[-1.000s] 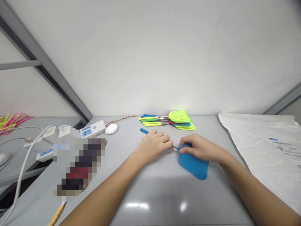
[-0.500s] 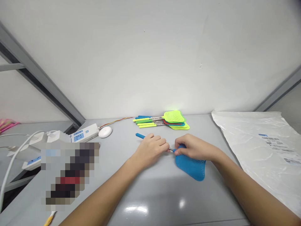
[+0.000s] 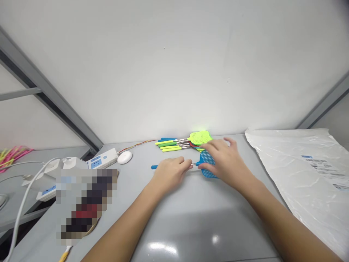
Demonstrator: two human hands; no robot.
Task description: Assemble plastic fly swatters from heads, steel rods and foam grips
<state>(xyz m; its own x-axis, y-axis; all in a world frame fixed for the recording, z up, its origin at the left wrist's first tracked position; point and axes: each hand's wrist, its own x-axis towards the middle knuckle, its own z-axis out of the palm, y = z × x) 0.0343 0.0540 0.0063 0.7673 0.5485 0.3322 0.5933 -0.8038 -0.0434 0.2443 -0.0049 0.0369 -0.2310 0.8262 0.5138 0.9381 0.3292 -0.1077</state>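
Observation:
A blue fly swatter (image 3: pixel 206 169) lies nearly level across the middle of the table, its perforated head to the right. Wrapped round its handle is my left hand (image 3: pixel 172 171), with the blue handle end sticking out on the left and a short metal shaft on the right. My right hand (image 3: pixel 225 162) is spread over the head, fingers apart and thumb beside the neck; it covers the head's right part. Just behind lies a pile of fly swatters, with a yellow-green head (image 3: pixel 200 138) on top and yellow, green and blue handles (image 3: pixel 167 143) pointing left.
On the right, a white plastic mailing bag (image 3: pixel 286 160) with labels lies flat. To the left are a white power strip (image 3: pixel 102 159), a round white device (image 3: pixel 124 157), cables and a pixelated patch. A white wall (image 3: pixel 169 72) rises behind the table.
The blue fly swatter has swung level and its head has moved back, toward the pile. My right hand has opened from its pinch at the neck. My left hand still grips the handle.

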